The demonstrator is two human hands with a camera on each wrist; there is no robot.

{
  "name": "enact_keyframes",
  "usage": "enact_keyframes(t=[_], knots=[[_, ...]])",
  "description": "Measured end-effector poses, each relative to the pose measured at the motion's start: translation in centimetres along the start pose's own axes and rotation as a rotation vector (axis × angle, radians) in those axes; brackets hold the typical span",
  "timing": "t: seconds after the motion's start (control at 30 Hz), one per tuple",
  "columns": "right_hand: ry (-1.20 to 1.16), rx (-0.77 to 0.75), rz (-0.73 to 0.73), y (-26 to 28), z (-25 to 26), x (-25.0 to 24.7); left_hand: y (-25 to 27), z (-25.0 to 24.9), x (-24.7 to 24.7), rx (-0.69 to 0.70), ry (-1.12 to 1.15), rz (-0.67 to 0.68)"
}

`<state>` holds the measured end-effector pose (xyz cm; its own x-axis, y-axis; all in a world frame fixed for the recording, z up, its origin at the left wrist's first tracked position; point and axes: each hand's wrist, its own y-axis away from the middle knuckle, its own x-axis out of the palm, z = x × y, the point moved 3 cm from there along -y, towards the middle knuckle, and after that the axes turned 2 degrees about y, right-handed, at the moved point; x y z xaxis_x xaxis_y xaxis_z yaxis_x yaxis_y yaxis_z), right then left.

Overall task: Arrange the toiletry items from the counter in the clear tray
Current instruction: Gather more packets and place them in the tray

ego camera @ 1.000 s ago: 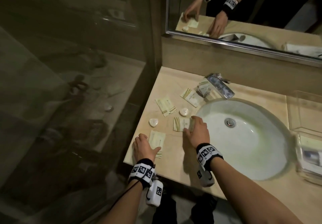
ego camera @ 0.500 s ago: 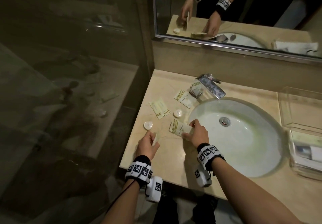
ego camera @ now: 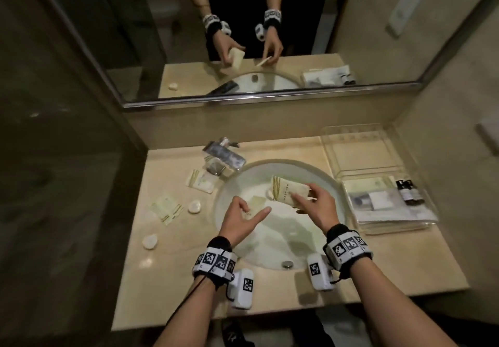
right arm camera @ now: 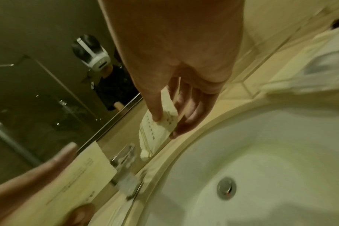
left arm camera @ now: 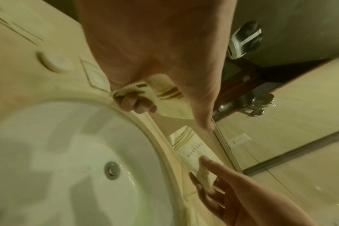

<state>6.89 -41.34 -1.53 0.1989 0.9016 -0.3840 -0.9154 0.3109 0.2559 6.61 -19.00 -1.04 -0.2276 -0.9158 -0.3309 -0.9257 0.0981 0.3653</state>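
Here, from the head view, we see both hands raised over the sink point(ego camera: 283, 241). The right hand point(ego camera: 316, 209) pinches a cream packet point(ego camera: 287, 191) between thumb and fingers; the left hand point(ego camera: 240, 221) holds a flatter sachet point(ego camera: 255, 203), thumb stretched out.

The left wrist view adds what the head view hides: the left fingers point(left arm camera: 135, 105) curl round the sachet's serrated, striped end point(left arm camera: 164, 97). The right wrist view shows the right thumb on the packet's printed face point(right arm camera: 159, 126), the fingers point(right arm camera: 192, 110) behind it.

Only the head view takes in the clear tray point(ego camera: 378, 182), standing at the table's point(ego camera: 172, 252) right edge near the back corner; its near part holds flat packs and small dark bottles point(ego camera: 407, 190), its far part looks bare. On the left side of the table lie two more sachets point(ego camera: 167, 209) point(ego camera: 202, 182) and two small white rounds point(ego camera: 194, 207) point(ego camera: 149, 241), well apart. The faucet point(ego camera: 225, 153) stands at the back edge, with a small packet beneath its spout. Between the hands and the tray lie only the basin and its rim.
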Motion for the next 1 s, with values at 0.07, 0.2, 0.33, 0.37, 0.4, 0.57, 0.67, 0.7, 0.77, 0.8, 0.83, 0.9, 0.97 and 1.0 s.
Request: enact_keyframes(t=[0.07, 0.2, 0.33, 0.37, 0.4, 0.57, 0.67, 0.7, 0.77, 0.8, 0.83, 0.9, 0.97, 1.0], knots=[[-0.043, 0.03, -0.032, -1.2, -1.2, -3.8, -0.8, -2.1, 3.3, -0.012, 0.031, 0.034], [-0.01, 0.069, -0.113, -3.7, -4.1, -12.1, -2.7, -5.2, 9.8, 0.0, 0.048, 0.038], [0.054, 0.197, -0.232, -6.8, -7.4, -19.3, -4.1, -7.4, 15.0, 0.01, 0.023, -0.006], [0.063, 0.235, -0.229, -7.6, -8.3, -20.5, -4.3, -7.7, 16.2, 0.004, 0.04, -0.031], [0.08, 0.267, -0.213, -8.4, -9.2, -21.3, -4.5, -8.1, 17.2, -0.005, 0.054, -0.057], [0.168, 0.32, -0.126, -11.7, -12.1, -22.0, -5.3, -8.2, 20.4, -0.088, 0.044, -0.13], [0.21, 0.318, -0.085, -12.8, -12.3, -21.1, -5.6, -8.2, 20.8, -0.125, 0.043, -0.168], [0.223, 0.321, -0.071, -13.1, -12.4, -20.9, -5.7, -8.1, 20.9, -0.127, 0.049, -0.18], [0.252, 0.317, -0.062, -13.5, -12.5, -20.5, -5.9, -8.2, 20.9, -0.134, 0.063, -0.194], [0.268, 0.303, -0.061, -13.6, -12.5, -20.5, -6.1, -8.1, 21.0, -0.139, 0.071, -0.198], [0.288, 0.29, -0.061, -13.7, -12.6, -20.5, -6.3, -8.0, 21.0, -0.145, 0.077, -0.199], [0.331, 0.284, -0.068, -13.7, -12.8, -20.6, -6.5, -7.8, 21.2, -0.149, 0.076, -0.19], [0.336, 0.299, -0.074, -13.5, -12.9, -20.8, -6.7, -7.7, 21.5, -0.144, 0.076, -0.181], [0.347, 0.295, -0.073, -13.4, -12.9, -20.8, -6.8, -7.6, 21.6, -0.143, 0.076, -0.178]])
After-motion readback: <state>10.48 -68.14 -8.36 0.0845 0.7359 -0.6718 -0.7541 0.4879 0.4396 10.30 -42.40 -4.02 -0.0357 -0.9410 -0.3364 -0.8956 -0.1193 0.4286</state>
